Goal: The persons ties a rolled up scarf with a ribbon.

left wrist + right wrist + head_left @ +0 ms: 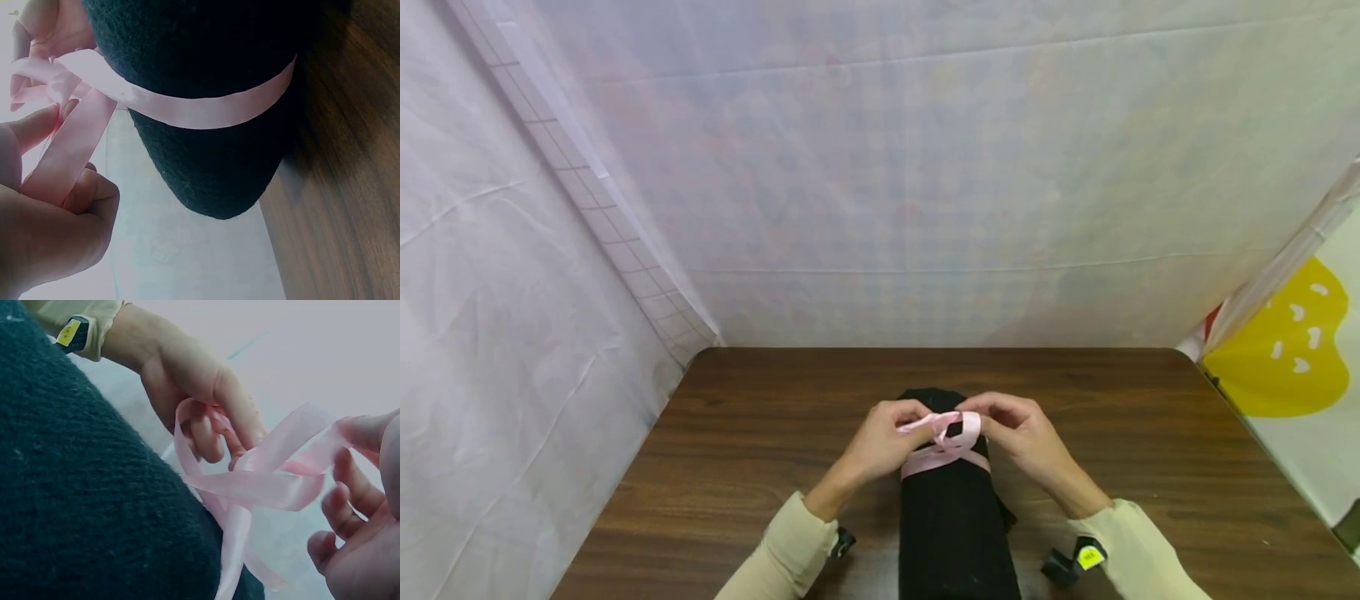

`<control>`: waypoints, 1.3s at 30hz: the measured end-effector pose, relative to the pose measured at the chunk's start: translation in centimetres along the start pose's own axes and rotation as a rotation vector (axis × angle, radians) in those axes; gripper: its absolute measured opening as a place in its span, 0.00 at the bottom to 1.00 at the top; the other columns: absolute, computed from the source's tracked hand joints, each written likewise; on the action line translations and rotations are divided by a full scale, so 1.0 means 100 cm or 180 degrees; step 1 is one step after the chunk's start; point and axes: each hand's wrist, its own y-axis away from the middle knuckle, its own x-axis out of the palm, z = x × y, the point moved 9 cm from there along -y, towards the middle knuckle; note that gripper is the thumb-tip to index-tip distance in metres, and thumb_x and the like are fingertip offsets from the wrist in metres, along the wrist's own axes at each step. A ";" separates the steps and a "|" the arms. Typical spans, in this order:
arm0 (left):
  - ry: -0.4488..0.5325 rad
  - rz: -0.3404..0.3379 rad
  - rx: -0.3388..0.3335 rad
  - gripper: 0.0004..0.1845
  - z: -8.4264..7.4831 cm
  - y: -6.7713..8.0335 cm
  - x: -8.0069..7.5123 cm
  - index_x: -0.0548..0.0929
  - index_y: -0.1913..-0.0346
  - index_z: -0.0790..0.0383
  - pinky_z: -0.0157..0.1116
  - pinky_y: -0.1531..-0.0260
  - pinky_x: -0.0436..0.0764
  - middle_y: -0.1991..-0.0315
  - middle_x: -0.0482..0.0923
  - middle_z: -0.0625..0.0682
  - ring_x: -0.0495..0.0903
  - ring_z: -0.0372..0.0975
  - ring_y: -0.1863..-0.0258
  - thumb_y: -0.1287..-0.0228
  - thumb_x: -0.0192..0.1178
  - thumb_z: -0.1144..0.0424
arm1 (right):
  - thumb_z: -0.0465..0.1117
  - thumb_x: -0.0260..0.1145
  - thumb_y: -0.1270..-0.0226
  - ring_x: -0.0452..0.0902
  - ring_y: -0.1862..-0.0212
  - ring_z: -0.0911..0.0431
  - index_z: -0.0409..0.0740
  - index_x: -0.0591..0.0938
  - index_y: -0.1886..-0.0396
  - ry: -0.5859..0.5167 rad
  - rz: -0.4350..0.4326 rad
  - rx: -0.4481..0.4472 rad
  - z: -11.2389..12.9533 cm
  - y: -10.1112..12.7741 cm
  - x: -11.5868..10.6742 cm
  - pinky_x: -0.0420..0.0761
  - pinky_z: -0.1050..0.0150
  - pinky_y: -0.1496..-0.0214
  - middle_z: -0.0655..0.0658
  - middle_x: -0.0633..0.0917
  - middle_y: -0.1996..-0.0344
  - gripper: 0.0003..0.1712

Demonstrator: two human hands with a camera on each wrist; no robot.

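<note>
A pink satin ribbon [942, 457] runs around a dark, thick fabric roll [955, 529] and forms loops on top of it. My left hand [880, 437] pinches the ribbon between thumb and fingers at the left of the loops; in the left wrist view a band of it crosses the left hand [69, 237]. From the other side, my right hand [1026, 433] pinches a loop between thumb and forefinger. In the right wrist view, ribbon loops [275, 456] cross between the left hand [187, 372] and right hand [362, 531], whose other fingers are bent.
The roll lies lengthwise on a brown wood-grain table [760, 442]. A pale sheet [925, 208] hangs behind the table, another hangs at the left. A yellow shape with white marks [1285, 350] is at the right. Dark straps [1075, 562] sit at the wrists.
</note>
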 end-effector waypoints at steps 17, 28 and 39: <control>0.0171 0.0256 -0.0094 0.08 0.002 0.002 -0.003 0.85 0.66 0.59 0.27 0.85 0.65 0.82 0.80 0.51 0.67 0.29 0.86 0.33 0.65 0.58 | 0.24 0.42 0.25 0.80 0.50 0.57 0.37 0.85 0.53 -0.2007 0.0582 0.0286 -0.004 0.006 -0.001 0.78 0.66 0.46 0.47 0.86 0.55 0.23; 0.0761 0.0676 -0.0393 0.13 0.008 0.003 -0.002 0.83 0.62 0.70 0.29 0.84 0.68 0.81 0.76 0.48 0.67 0.33 0.85 0.30 0.61 0.60 | 0.17 0.43 0.30 0.84 0.57 0.56 0.36 0.80 0.56 -0.2146 0.0590 0.0150 0.004 0.004 -0.004 0.82 0.66 0.51 0.45 0.86 0.61 0.22; 0.1304 0.1083 0.0213 0.11 -0.011 0.010 -0.006 0.77 0.63 0.78 0.29 0.79 0.75 0.81 0.75 0.45 0.73 0.32 0.82 0.31 0.59 0.68 | 0.18 0.42 0.29 0.78 0.75 0.60 0.37 0.78 0.54 -0.2113 0.0669 -0.0043 0.014 0.001 -0.009 0.74 0.70 0.79 0.46 0.85 0.65 0.21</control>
